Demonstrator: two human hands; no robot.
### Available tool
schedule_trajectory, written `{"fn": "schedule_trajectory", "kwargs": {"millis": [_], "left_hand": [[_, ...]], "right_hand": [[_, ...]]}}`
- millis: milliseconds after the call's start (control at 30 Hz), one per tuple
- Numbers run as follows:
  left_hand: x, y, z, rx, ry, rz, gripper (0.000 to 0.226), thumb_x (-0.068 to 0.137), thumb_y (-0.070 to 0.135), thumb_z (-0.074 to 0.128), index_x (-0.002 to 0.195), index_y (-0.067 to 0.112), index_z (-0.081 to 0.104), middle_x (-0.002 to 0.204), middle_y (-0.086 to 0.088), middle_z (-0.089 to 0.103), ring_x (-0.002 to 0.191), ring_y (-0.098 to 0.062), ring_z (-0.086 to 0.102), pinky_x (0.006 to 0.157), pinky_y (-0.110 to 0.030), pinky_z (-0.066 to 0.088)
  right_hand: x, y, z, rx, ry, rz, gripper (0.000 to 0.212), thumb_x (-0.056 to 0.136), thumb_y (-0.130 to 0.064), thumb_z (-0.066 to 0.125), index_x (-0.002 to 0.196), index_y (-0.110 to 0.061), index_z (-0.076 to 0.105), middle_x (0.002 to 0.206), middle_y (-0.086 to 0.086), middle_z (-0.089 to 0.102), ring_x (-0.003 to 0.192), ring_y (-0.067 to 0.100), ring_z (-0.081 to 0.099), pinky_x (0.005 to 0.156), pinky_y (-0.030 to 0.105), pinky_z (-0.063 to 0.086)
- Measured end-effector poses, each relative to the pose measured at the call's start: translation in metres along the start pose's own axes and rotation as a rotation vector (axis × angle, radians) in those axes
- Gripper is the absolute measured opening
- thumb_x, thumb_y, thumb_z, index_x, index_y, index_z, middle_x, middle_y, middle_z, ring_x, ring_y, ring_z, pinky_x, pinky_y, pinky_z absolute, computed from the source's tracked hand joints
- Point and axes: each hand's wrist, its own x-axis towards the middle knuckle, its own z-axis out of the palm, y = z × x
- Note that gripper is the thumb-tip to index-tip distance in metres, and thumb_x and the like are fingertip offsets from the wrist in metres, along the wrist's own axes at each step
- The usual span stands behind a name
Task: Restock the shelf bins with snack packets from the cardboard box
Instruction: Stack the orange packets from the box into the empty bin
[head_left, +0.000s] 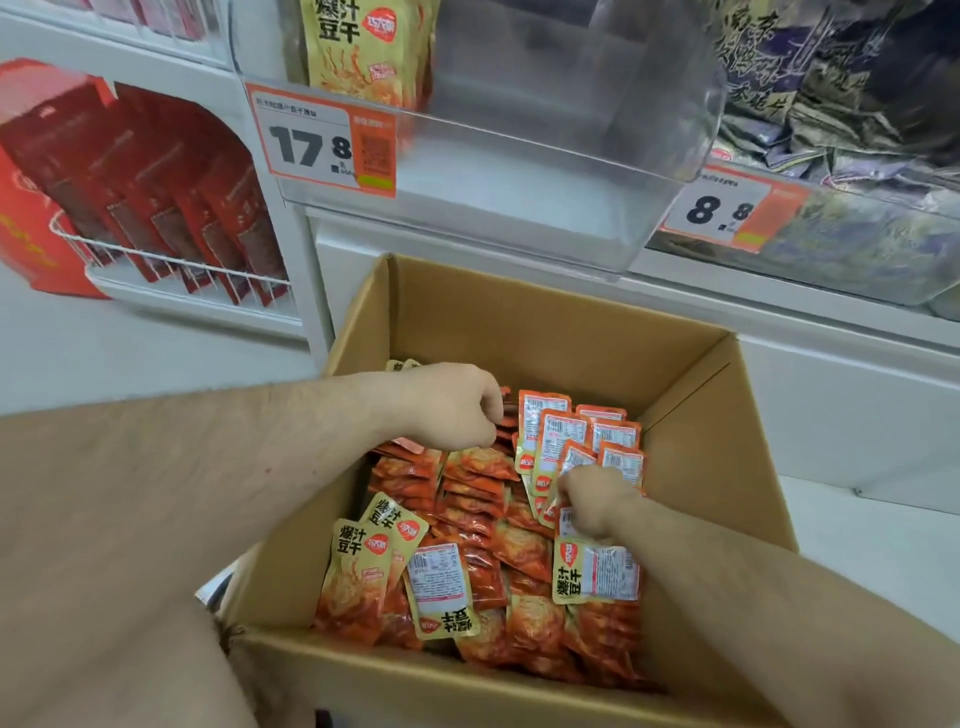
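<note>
An open cardboard box (519, 322) stands on the floor below the shelf, filled with several orange and yellow snack packets (467, 499). My left hand (452, 405) reaches into the box's far left, its fingers curled down onto the packets. My right hand (592, 501) grips a bunch of upright packets (566, 441) at the right side of the box. Above the box hangs a clear plastic shelf bin (545, 171), nearly bare, with one large yellow packet (358, 47) standing at its left and a 17.8 price tag (324, 143).
A second clear bin (857, 249) with an 8.8 tag, holding dark purple and gold packets, sits to the right. Red packets fill a white wire rack (171, 260) at the left. White shelving runs behind the box; pale floor lies on both sides.
</note>
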Motion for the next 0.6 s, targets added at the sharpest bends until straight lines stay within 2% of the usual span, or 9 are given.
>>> {"fn": "schedule_trajectory", "kwargs": {"millis": [100,133,200,267,333,400,467,533,600], "left_hand": [[0.003,-0.004,-0.001,-0.314,0.019,-0.131,0.010,0.090,0.020,0.060,0.093,0.012,0.064,0.082,-0.004,0.063,0.070,-0.020,0.055,0.065,-0.033,0.049],[0.002,-0.005,-0.002,-0.447,-0.002,-0.213,0.015,0.092,0.025,0.060,0.097,0.011,0.062,0.089,-0.005,0.065,0.074,-0.021,0.058,0.068,-0.033,0.051],[0.000,-0.006,-0.006,-0.788,-0.110,-0.395,0.044,0.095,0.040,0.057,0.123,0.006,0.054,0.120,-0.014,0.064,0.101,-0.031,0.064,0.083,-0.044,0.054],[-0.001,-0.002,-0.007,-1.166,-0.215,-0.454,0.072,0.094,0.052,0.054,0.143,0.002,0.037,0.142,-0.026,0.049,0.123,-0.044,0.054,0.090,-0.056,0.047],[-0.005,0.006,-0.005,-1.397,-0.195,-0.404,0.049,0.095,0.043,0.057,0.127,0.007,0.045,0.132,-0.029,0.055,0.118,-0.044,0.059,0.086,-0.057,0.050],[-0.001,0.009,0.000,-1.444,-0.098,-0.340,0.011,0.095,0.012,0.055,0.095,0.002,0.055,0.089,-0.021,0.068,0.081,-0.030,0.071,0.064,-0.040,0.061],[0.003,0.004,0.001,-1.367,0.039,-0.343,0.017,0.090,-0.009,0.046,0.079,-0.002,0.057,0.065,-0.016,0.061,0.049,-0.024,0.065,0.041,-0.030,0.055],[0.004,-0.002,-0.001,-1.285,0.107,-0.350,0.012,0.090,-0.011,0.048,0.092,-0.004,0.057,0.075,-0.020,0.064,0.046,-0.027,0.065,0.040,-0.033,0.053],[0.004,-0.013,-0.002,-1.210,0.158,-0.366,0.020,0.089,-0.011,0.055,0.108,-0.004,0.056,0.095,-0.023,0.067,0.066,-0.033,0.070,0.050,-0.038,0.056]], "right_hand": [[-0.012,0.000,-0.042,0.035,0.164,-0.009,0.004,0.088,-0.021,0.057,0.088,-0.017,0.057,0.097,0.006,0.064,0.091,0.027,0.062,0.068,0.031,0.045],[-0.017,0.000,-0.057,0.088,0.261,-0.015,0.011,0.088,-0.027,0.058,0.083,-0.018,0.053,0.089,0.004,0.061,0.086,0.027,0.060,0.067,0.031,0.042],[-0.035,-0.005,-0.083,0.233,0.548,-0.103,0.019,0.085,-0.021,0.060,0.072,-0.020,0.046,0.076,0.000,0.052,0.078,0.028,0.059,0.065,0.033,0.040],[-0.057,-0.020,-0.103,0.295,0.861,-0.275,0.016,0.069,-0.007,0.060,0.070,-0.018,0.049,0.069,-0.001,0.052,0.069,0.028,0.058,0.061,0.034,0.040],[-0.073,-0.041,-0.117,0.322,1.013,-0.392,0.015,0.059,-0.005,0.058,0.071,-0.013,0.053,0.068,0.002,0.053,0.066,0.027,0.055,0.059,0.034,0.041],[-0.079,-0.058,-0.125,0.366,1.035,-0.486,0.017,0.058,-0.005,0.061,0.074,-0.011,0.056,0.070,0.004,0.054,0.067,0.028,0.054,0.060,0.035,0.043],[-0.080,-0.066,-0.129,0.514,0.928,-0.516,0.020,0.062,-0.015,0.066,0.081,-0.012,0.061,0.077,0.001,0.057,0.073,0.024,0.055,0.067,0.033,0.046],[-0.074,-0.059,-0.121,0.771,0.724,-0.375,0.028,0.064,-0.024,0.065,0.091,-0.016,0.064,0.086,-0.003,0.060,0.075,0.012,0.053,0.070,0.022,0.045],[-0.054,-0.039,-0.094,0.805,0.468,-0.104,0.022,0.072,-0.021,0.065,0.093,-0.014,0.064,0.090,-0.001,0.063,0.078,0.013,0.056,0.071,0.025,0.048]]}}
